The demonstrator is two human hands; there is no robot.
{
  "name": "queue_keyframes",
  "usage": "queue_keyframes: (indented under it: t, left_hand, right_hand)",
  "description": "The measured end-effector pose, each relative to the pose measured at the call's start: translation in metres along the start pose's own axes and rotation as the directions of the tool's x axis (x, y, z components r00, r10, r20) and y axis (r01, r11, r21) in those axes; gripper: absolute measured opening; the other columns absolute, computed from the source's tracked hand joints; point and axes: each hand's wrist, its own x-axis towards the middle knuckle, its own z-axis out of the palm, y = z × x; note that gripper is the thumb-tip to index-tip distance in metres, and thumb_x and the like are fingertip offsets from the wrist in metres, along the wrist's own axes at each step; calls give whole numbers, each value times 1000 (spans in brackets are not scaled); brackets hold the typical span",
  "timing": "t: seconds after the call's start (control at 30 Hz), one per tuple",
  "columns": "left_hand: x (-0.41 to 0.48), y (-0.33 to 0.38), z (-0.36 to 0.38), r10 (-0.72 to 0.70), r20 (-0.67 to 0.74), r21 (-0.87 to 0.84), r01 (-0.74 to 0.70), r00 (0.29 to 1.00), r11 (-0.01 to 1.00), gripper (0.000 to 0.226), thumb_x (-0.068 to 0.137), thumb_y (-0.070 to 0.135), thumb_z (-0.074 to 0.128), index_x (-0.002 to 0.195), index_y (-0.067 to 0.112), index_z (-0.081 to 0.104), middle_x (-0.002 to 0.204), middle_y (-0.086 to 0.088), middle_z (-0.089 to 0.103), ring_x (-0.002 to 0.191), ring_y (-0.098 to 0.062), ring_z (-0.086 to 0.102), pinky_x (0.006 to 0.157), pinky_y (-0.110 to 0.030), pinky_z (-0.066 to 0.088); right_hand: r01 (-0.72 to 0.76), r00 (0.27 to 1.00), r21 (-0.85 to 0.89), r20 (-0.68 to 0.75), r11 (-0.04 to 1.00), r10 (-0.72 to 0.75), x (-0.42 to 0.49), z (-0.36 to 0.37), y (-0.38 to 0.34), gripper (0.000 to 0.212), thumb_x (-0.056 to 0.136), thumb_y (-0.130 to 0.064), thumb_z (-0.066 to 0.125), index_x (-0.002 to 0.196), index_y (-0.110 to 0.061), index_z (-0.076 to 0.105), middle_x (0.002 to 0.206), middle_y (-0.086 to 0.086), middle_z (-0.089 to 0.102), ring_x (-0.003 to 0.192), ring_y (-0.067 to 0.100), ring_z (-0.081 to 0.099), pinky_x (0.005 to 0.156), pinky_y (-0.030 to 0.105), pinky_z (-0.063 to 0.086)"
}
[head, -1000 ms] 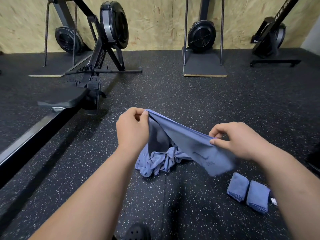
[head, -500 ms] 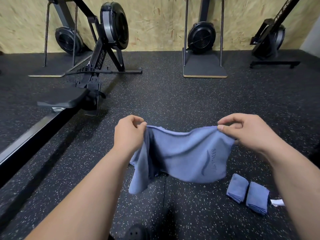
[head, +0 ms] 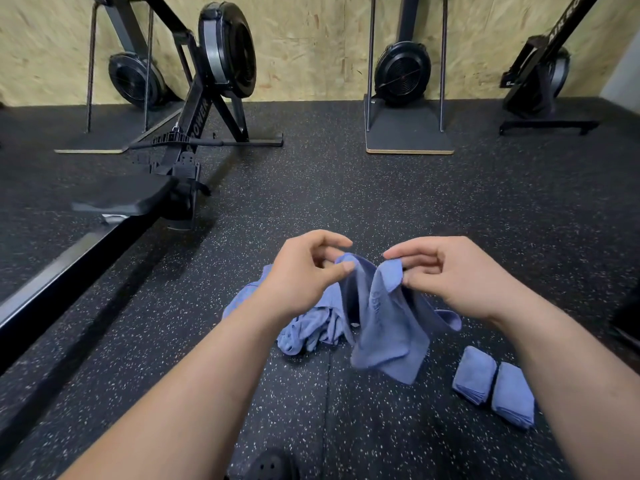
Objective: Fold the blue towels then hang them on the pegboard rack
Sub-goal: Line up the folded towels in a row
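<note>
Held up: blue cloth towel [head: 384,334].
I saw left hand [head: 308,271] and right hand [head: 450,275] each pinching a top corner, towel hanging below.

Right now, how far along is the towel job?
Done: two folded towels lie on the floor. In hand: left hand and right hand pinch one towel's upper corners close together, mid-fold. Left: a crumpled pile behind it, plus hanging; no pegboard rack in view.

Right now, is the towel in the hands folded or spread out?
Mid-fold, doubled over: the left hand and right hand pinch its top corners almost together, and the towel hangs bunched between them.
</note>
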Motion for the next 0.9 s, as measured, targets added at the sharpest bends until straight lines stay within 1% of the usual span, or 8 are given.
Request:
queue_keyframes:
  t: [0.17,0.23,0.33,0.47,0.57,0.63,0.77,0.9]
  left_hand:
    - [-2,3,9,19,70,-90,-13,997,996,30,92,-1,79,118,11,71,99,-15,78,76,-15,57,78,-24,52]
    - [-3,4,11,39,93,-86,-32,995,996,28,94,-3,75,118,10,69,101,-14,79,81,-16,63,81,-26,55]
    - [-5,7,14,79,126,-36,-75,989,997,24,99,-1,69,118,14,68,102,-8,80,93,-15,70,94,-34,56]
    - [-8,10,17,102,156,-35,-98,982,995,18,104,2,63,118,10,68,103,-10,79,96,-17,70,97,-44,55]
    - [-11,13,18,106,173,-46,-100,979,994,16,102,11,69,118,11,67,101,-10,79,92,-18,67,96,-48,55]
    - [-12,14,19,116,194,-32,-112,974,993,24,97,14,77,118,10,66,101,-8,79,87,-17,65,89,-47,56]
    - [-11,11,17,147,238,35,-160,960,986,23,95,15,80,114,12,67,97,-6,80,83,-20,66,84,-52,57]
    - [-9,9,14,168,213,71,-186,963,980,15,99,6,72,112,14,71,91,-4,78,80,-13,66,79,-32,55]
  right_hand:
    - [64,993,-136,-88,989,-76,4,9,5,11,88,-17,85,87,-27,81,80,-4,79,83,32,74,85,49,62]
    - [69,992,-153,-92,986,-84,5,12,6,7,87,-27,86,85,-29,79,76,-4,77,72,27,71,78,46,62]
    - [94,984,-231,-125,969,-125,4,15,5,13,84,-38,87,80,-31,78,75,-10,74,65,8,61,68,30,53]
    - [92,977,-305,-154,948,-144,2,17,-1,19,83,-43,86,75,-30,75,76,-16,73,67,5,62,64,20,46]
    - [69,980,-309,-155,948,-122,1,16,-1,23,82,-42,87,71,-27,73,68,-15,71,59,1,58,61,21,44]
    - [53,983,-315,-153,948,-105,1,18,0,22,79,-42,88,70,-28,73,68,-14,72,61,2,61,65,29,51]
    - [80,994,-280,-51,957,-98,1,13,2,21,82,-41,88,75,-29,72,72,-10,73,65,5,64,69,32,50]
    - [91,987,-182,145,979,-65,1,1,4,12,91,-25,84,91,-23,72,77,-1,76,68,6,61,69,28,47]
